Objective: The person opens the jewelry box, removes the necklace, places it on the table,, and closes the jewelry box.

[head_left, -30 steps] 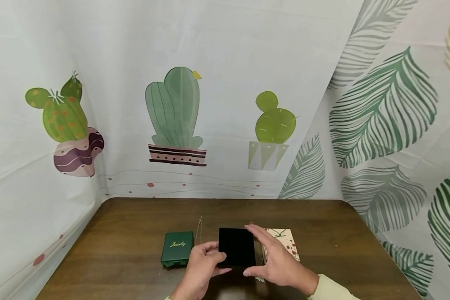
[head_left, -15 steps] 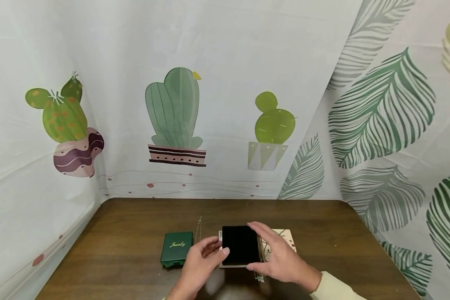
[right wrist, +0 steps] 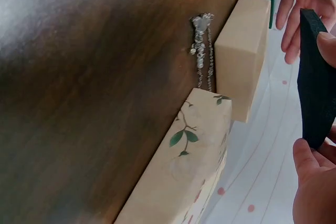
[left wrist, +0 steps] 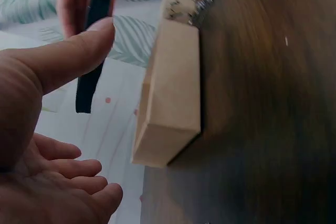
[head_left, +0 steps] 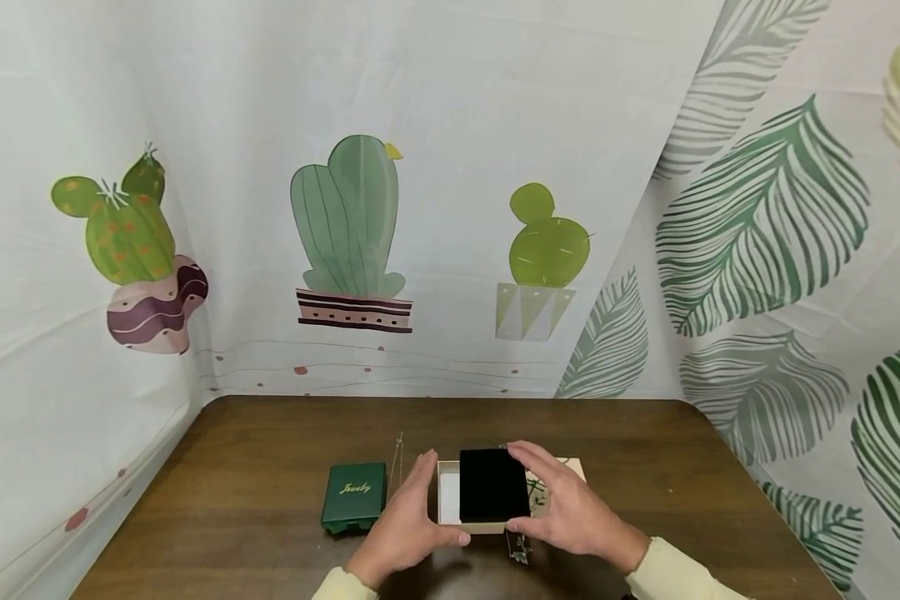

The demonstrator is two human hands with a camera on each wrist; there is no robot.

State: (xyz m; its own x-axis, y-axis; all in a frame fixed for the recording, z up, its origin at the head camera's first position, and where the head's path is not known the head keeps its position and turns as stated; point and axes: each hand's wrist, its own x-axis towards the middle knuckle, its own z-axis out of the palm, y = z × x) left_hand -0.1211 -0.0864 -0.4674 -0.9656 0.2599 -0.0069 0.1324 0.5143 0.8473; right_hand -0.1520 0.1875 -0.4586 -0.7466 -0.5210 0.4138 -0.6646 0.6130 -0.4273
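A square black foam pad [head_left: 493, 485] is pinched along its edges by the thumb and fingers of my right hand [head_left: 562, 510]. It hovers tilted over an open cream cardboard box [left wrist: 176, 77], whose white inside shows at the left. My left hand [head_left: 407, 523] has its fingers spread at the box's left side and holds nothing; its thumb lies near the box's front edge. Beside the box on the right is the floral-printed box lid [right wrist: 194, 150], partly behind my right hand in the head view. A silver chain with charms [right wrist: 200, 38] lies on the table in front.
A green box marked "Jewelry" [head_left: 354, 493] sits to the left on the brown wooden table [head_left: 270, 450]. Behind my left hand lies a thin chain [head_left: 397, 458]. A cloth with cactus and leaf prints [head_left: 450, 367] hangs behind the table.
The black pad has moved right, uncovering the cream box's left part. My left hand has let go of the pad and spread its fingers; my right hand keeps its hold.
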